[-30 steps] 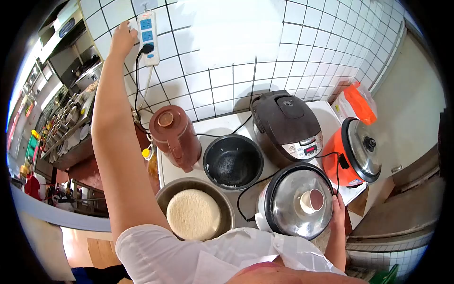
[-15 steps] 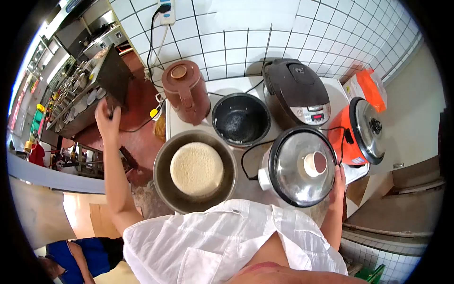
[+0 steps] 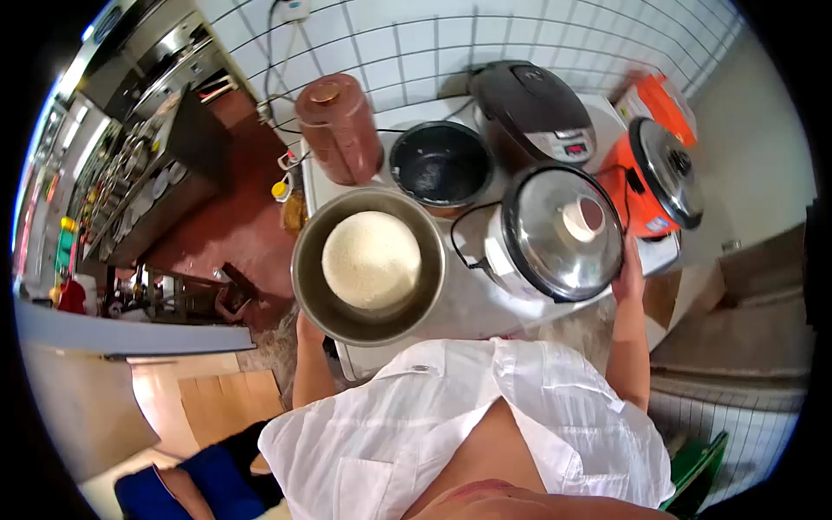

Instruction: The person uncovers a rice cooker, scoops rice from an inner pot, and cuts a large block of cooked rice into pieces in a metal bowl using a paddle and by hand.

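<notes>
My left hand [image 3: 309,331] is at the lower left rim of a steel bowl [image 3: 432,299], its fingers hidden under the rim; a small dark thing shows beside it. A round pale block [image 3: 371,260] sits in the bowl. My right hand [image 3: 631,270] holds the right side of a white rice cooker [image 3: 511,260], fingers partly hidden. The cooker has a metal lid [image 3: 550,230] with a cup-like knob [image 3: 583,218]. Behind are a black inner pot [image 3: 440,165], a brown jug [image 3: 338,130] and a dark rice cooker [image 3: 533,104].
An orange cooker [image 3: 624,186] and an orange-and-white bag [image 3: 663,104] are at the right of the white table [image 3: 468,312]. An oil bottle [image 3: 292,204] is left of it. A person in blue [image 3: 195,485] is at the lower left. A power strip [image 3: 293,9] hangs above.
My left hand has come down from the power strip, past the left with a black plug in it, to the bowl. My right hand stays at the white cooker. The view has shifted.
</notes>
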`<state>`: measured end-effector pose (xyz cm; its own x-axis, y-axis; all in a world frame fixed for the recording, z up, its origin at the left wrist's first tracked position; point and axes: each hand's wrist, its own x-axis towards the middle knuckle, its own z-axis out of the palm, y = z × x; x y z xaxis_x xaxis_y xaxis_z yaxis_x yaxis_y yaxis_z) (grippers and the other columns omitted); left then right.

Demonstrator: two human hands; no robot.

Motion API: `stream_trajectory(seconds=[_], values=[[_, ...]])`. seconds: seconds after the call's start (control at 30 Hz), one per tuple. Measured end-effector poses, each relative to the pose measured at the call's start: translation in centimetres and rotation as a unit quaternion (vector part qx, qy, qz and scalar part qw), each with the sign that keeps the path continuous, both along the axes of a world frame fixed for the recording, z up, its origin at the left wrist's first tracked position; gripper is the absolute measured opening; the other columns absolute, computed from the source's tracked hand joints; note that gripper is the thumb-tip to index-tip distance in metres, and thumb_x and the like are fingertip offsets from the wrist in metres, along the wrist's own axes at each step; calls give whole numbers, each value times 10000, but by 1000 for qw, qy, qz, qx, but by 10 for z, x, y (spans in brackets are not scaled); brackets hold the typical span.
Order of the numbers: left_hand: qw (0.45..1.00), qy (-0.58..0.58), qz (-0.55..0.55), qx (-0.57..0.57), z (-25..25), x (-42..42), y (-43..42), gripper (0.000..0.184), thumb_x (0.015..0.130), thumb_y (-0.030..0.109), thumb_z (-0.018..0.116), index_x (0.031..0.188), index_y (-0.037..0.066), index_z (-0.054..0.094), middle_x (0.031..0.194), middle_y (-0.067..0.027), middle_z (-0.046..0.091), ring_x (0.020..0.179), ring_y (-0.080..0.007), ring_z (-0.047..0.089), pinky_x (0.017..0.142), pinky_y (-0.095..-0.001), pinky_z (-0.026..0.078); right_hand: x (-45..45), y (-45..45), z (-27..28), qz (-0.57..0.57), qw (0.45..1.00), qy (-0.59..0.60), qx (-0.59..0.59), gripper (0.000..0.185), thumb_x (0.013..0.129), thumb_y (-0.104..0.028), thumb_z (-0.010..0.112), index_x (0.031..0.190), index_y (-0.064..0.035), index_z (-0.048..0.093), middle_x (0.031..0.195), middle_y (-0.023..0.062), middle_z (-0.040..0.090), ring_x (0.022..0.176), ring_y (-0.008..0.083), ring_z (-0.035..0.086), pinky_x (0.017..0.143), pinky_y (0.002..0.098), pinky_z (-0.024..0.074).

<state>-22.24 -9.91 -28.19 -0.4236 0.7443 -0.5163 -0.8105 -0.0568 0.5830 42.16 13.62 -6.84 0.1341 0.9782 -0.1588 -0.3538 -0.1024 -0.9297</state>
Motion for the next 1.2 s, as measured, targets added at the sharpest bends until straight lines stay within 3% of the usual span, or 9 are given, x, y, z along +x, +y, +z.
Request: stream_trajectory(seconds=[0.23,0.33,0.47,0.67,0.77,0.93,1.07,1.13,1.2], values=[[987,103,-116,-34,19,10,-15,321,870,228,552,1074,-17,516,967,-87,627,981,-223,594,833,-337,498,23,1,-26,25,998,-49,7,261,927,-178,513,1136,-34,576,991,8,621,894,100,564,795,234,434],[988,142,-8,-52,39,-5,-31,323,880,206,543,1112,-13,495,1000,-89,619,957,-215,598,816,-337,506,34,9,-47,48,991,-118,-50,224,938,-173,487,1093,-52,593,838,-26,611,747,59,537,657,196,400],[936,335,101,-28,89,-34,-46,271,899,93,526,1155,20,472,1039,-78,584,876,-159,562,733,-303,498,49,27,-87,123,961,-247,-17,170,906,-45,506,1014,-25,635,873,-22,630,808,78,543,743,218,434],[833,519,184,45,287,127,25,272,907,100,557,1163,33,496,1062,-64,568,916,-129,530,829,-259,440,62,44,-34,237,672,-702,4,382,829,-360,551,1052,-62,638,999,206,633,947,347,598,824,416,466],[819,556,114,83,312,198,47,338,902,127,573,1203,9,475,1121,-87,565,998,-153,531,863,-276,441,75,59,-5,218,651,-727,-2,372,852,-364,533,1090,-98,637,1030,164,641,969,326,601,838,412,476],[802,595,5,53,304,274,60,290,844,-57,487,1127,-1,519,1084,-93,567,922,-159,553,826,-281,451,105,62,33,-90,759,-618,186,206,807,-250,628,813,-45,614,851,130,632,833,299,603,685,429,476],[825,563,1,43,301,305,44,206,882,6,515,1087,-4,540,1024,-64,563,853,-140,529,803,-267,448,181,75,25,-348,783,-478,193,556,735,-283,736,1140,17,501,1137,179,543,1061,306,508,865,395,415],[847,527,40,59,290,309,36,181,895,29,523,1072,-1,546,981,-50,559,820,-131,516,786,-256,447,195,86,25,-319,938,-131,16,909,745,-418,731,1394,-3,248,1288,175,461,1161,274,452,913,459,398],[865,494,55,70,285,307,30,163,902,39,525,1059,3,549,955,-46,556,799,-125,508,764,-243,445,206,100,18,-164,986,-2,-23,788,756,-432,715,1323,-58,317,1148,124,530,982,256,550,709,433,509]])
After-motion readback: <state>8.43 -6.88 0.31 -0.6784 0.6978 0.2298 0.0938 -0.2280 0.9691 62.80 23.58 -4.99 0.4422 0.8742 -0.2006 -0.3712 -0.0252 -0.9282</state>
